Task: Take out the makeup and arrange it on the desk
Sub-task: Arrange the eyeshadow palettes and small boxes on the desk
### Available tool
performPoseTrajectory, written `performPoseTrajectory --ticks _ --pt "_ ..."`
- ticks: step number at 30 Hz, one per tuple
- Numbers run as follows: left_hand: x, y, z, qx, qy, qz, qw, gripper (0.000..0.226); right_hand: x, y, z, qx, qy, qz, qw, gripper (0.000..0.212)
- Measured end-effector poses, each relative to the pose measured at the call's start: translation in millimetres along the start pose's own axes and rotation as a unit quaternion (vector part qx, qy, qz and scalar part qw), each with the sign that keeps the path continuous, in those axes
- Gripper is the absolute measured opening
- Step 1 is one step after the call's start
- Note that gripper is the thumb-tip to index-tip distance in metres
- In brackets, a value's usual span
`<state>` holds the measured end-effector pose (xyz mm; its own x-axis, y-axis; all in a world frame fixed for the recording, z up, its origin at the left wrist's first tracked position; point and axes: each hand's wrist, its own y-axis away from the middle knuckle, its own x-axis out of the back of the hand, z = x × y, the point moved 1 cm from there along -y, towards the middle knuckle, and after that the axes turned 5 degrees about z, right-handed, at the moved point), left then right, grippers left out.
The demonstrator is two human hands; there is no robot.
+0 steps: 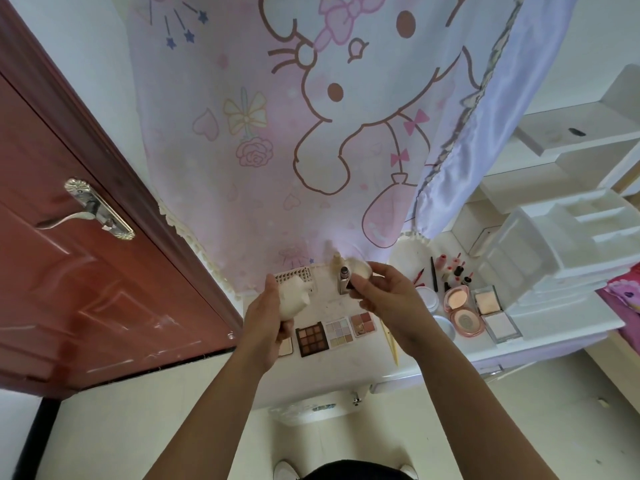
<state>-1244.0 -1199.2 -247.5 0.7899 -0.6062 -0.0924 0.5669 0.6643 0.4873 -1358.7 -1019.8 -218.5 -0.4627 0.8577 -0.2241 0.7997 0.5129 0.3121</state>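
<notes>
Centre of frame: left hand (266, 318) curled round cream pouch (293, 299), held above desk (332, 370). Right hand (389, 299) raised just beside it, fingertips pinching pale round item (362, 269); kind of item unclear. Below hands, three eyeshadow palettes (339, 332) in row on desk. Right of them: pink compacts (465, 320), small bottles (458, 270), white drawer unit (554, 244). Cartoon curtain (311, 133) behind; red-brown door (69, 289) at left.

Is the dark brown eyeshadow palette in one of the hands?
No, the dark brown eyeshadow palette lies flat on the desk, beside the left hand, which grips a cream pouch.
</notes>
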Motion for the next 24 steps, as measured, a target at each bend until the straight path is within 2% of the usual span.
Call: performPoseTrajectory --ticks 2,4,7,9,10,12,14,16,20,24 --pt "8.6 -9.7 -4.4 0.046 0.074 -0.066 0.994 0.063 5.9 -4.6 3.8 -0.047 -0.13 -0.015 0.99 0.029" --pt "16.5 -23.6 -14.7 0.053 0.133 -0.117 0.983 0.07 10.3 -10.9 15.0 -0.094 -0.23 -0.018 0.968 0.028" --pt "25.0 -33.1 -29.8 0.044 0.152 -0.124 0.98 0.071 18.5 -23.5 47.2 -0.139 -0.281 0.025 0.949 0.035" --pt "29.8 -31.6 -41.4 0.029 0.119 -0.115 0.986 0.052 24.6 -28.2 70.4 -0.162 -0.263 0.05 0.95 0.035" --pt "32.7 -30.6 -48.5 0.023 0.088 -0.108 0.99 0.045 27.9 -30.4 82.2 -0.17 -0.24 0.062 0.954 0.032" --pt "40.8 -30.9 -66.9 0.022 0.019 -0.073 0.997 0.043 34.3 -34.0 105.3 -0.179 -0.163 0.089 0.966 0.026" --pt "50.5 -33.3 -88.3 0.02 -0.066 -0.031 0.997 0.043 38.2 -38.1 127.6 -0.169 -0.037 0.115 0.978 0.03" --pt "59.9 -37.6 -109.7 0.014 -0.153 -0.006 0.988 0.038 38.6 -41.1 147.0 -0.14 0.128 0.129 0.973 0.032" --pt "71.7 -48.7 -146.2 -0.002 -0.28 -0.001 0.96 0.033 35.8 -50.9 182.8 -0.054 0.374 0.091 0.922 0.028" --pt "75.1 -59.5 -165.6 -0.028 -0.361 -0.009 0.932 0.028 33.2 -59.6 208.9 -0.01 0.541 -0.01 0.841 0.029"
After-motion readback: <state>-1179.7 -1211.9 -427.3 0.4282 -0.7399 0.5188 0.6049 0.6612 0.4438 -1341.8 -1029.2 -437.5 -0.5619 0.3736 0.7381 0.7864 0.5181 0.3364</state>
